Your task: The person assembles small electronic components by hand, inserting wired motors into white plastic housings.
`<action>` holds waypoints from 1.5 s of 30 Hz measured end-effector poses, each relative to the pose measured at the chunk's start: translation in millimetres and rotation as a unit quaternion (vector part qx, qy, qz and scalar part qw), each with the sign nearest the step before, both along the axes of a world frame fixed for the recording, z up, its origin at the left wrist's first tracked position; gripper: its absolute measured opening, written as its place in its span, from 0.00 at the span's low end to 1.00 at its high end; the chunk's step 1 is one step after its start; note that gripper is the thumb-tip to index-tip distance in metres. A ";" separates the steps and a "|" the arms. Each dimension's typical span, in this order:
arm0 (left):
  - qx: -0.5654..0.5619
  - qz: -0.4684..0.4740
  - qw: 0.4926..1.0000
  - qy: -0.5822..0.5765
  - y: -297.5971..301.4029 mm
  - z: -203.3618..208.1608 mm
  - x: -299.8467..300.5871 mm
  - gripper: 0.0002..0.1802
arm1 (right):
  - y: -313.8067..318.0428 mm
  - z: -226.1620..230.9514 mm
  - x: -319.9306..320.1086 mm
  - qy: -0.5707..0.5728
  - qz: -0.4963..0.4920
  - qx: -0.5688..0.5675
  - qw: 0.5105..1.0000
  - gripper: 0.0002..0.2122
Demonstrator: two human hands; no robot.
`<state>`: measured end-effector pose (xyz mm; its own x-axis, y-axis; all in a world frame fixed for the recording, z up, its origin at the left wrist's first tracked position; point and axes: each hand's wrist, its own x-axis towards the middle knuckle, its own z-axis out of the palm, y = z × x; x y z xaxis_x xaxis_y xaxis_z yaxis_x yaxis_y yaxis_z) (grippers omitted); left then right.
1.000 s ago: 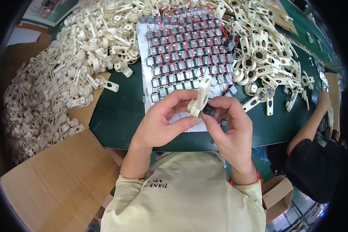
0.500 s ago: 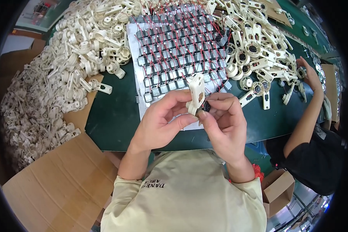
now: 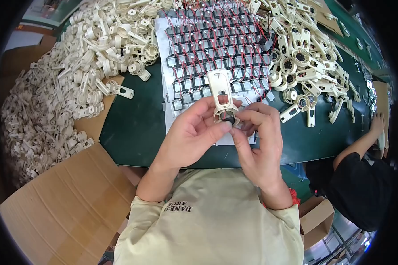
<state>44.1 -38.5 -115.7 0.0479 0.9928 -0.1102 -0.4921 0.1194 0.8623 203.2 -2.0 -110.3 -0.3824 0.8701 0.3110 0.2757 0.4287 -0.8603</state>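
A cream plastic housing (image 3: 221,88), a ring with a slotted handle, is gripped at its ring end by my left hand (image 3: 191,131), the handle pointing away from me. Inside the ring sits a small round black part (image 3: 228,119), partly covered by my left thumb. My right hand (image 3: 262,140) pinches at the ring's right side, its fingertips against the housing and the black part; its exact hold is partly hidden. Just beyond both hands lies a white sheet (image 3: 171,121) bearing rows of grey, square-faced modules (image 3: 199,73) with red and black wires.
Loose cream housings (image 3: 99,57) are heaped at the left. More housings, several with black round parts, are piled at the right (image 3: 303,57). An open cardboard flap (image 3: 66,198) juts out at the lower left. At the right edge, a co-worker's arm (image 3: 362,141) reaches over the green table (image 3: 128,119).
The housing has turned from edge-on so that its open ring faces me, and the black part now sits in it. The co-worker's hand has moved nearer and right.
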 end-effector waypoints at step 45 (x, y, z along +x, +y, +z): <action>0.008 0.120 0.989 0.084 -7.0 -4.6 28.9 0.15 | 9.8 -2.1 2.4 0.281 0.045 -0.406 0.869 0.14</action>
<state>73.0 -45.5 -120.3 -0.2068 0.9751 -0.0803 -0.3541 0.0019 0.9352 205.6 7.8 -112.4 -0.4464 0.8642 -0.2321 -0.2879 -0.3843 -0.8772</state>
